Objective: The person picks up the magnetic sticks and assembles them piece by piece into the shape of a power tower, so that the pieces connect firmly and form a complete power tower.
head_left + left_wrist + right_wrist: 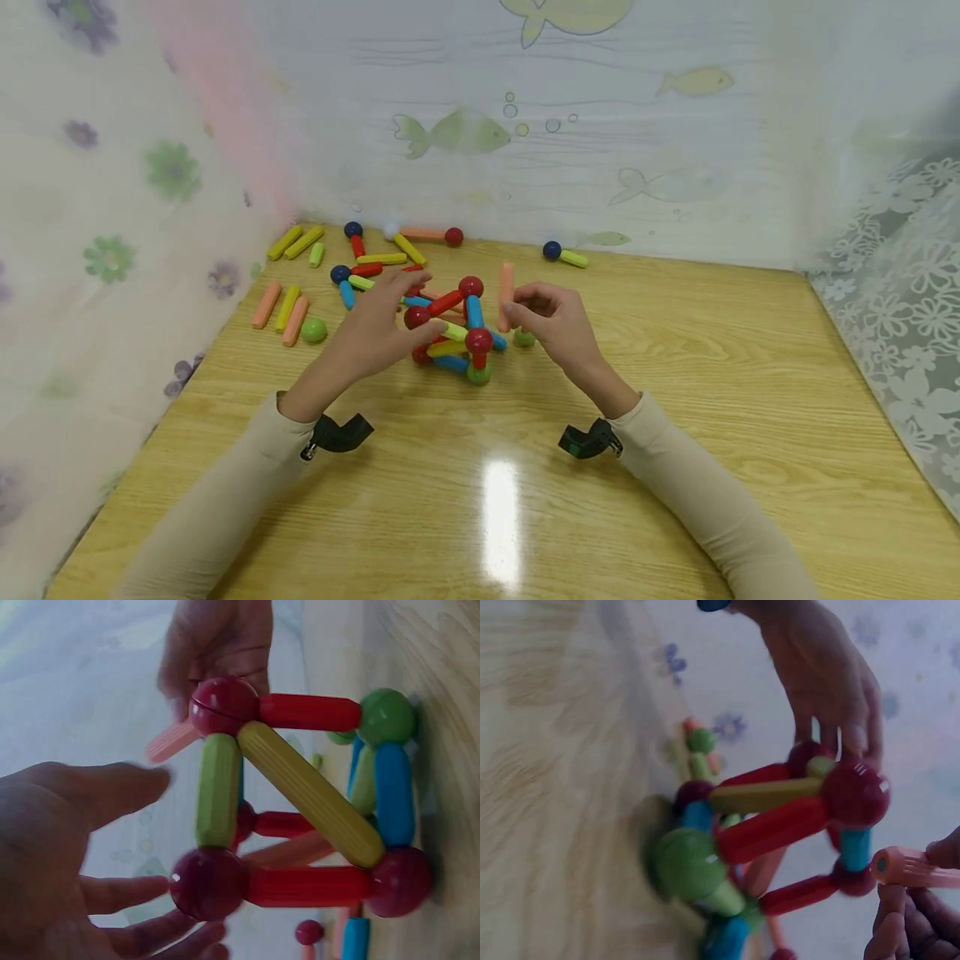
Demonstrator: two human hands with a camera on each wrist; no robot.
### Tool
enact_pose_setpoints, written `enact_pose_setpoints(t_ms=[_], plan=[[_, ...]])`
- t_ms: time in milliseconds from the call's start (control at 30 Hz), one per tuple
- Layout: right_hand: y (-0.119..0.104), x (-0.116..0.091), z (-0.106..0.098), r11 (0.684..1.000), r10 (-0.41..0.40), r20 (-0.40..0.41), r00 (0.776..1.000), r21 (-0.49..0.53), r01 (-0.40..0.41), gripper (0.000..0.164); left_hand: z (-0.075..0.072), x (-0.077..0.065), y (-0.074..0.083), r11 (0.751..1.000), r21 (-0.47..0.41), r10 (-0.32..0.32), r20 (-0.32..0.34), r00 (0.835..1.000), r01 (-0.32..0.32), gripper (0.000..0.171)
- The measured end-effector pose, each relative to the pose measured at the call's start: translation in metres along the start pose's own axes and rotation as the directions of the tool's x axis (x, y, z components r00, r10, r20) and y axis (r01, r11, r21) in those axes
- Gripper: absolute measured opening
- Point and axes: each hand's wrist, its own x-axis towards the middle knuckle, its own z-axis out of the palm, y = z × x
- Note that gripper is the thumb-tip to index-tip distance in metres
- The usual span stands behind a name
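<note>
A cube-like frame of magnetic sticks and balls stands on the table, with red balls (478, 341) at its upper corners and a green ball (387, 716) at a lower one. A yellow stick (311, 793) slants across one face. My left hand (375, 325) is beside the frame, thumb apart from the other fingers, fingertips right at a red ball (208, 883). Between thumb and fingers, my right hand (558, 323) pinches an orange magnetic stick (506, 293). It stands upright in the head view, just right of the frame; its end shows close to a red corner ball in the right wrist view.
Behind the frame lie more joined sticks and balls, among them a dark blue ball (341, 274). Loose orange and yellow sticks (287, 308) and a green ball (314, 331) lie at left. A blue ball (552, 250) with a green stick sits near the back curtain (675, 225).
</note>
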Motion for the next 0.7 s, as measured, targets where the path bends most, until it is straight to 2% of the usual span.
enact_pose_setpoints(t_ms=[100, 200, 267, 400, 700], plan=[[0.013, -0.002, 0.000, 0.997, 0.083, -0.003, 0.997, -0.004, -0.083, 0.017, -0.001, -0.004, -0.010, 1.000, 0.009, -0.022, 0.100, 0.995, 0.022, 0.057], [0.025, -0.004, 0.005, 0.990, 0.138, 0.036, 0.990, -0.040, -0.137, 0.016, -0.001, -0.004, -0.018, 0.999, -0.052, 0.007, 0.122, 0.992, 0.000, 0.046], [0.032, -0.004, 0.010, 0.985, 0.157, 0.079, 0.984, -0.082, -0.150, 0.016, -0.001, -0.004, -0.021, 0.998, -0.068, 0.018, 0.122, 0.992, -0.010, 0.044], [0.040, -0.004, 0.019, 0.977, 0.179, 0.141, 0.974, -0.138, -0.160, 0.018, -0.001, -0.005, -0.024, 0.997, -0.071, 0.021, 0.130, 0.991, -0.012, 0.046], [0.041, -0.004, 0.023, 0.976, 0.129, 0.162, 0.978, -0.198, -0.096, 0.020, 0.000, -0.003, -0.026, 0.997, -0.081, 0.029, 0.151, 0.988, -0.017, 0.049]])
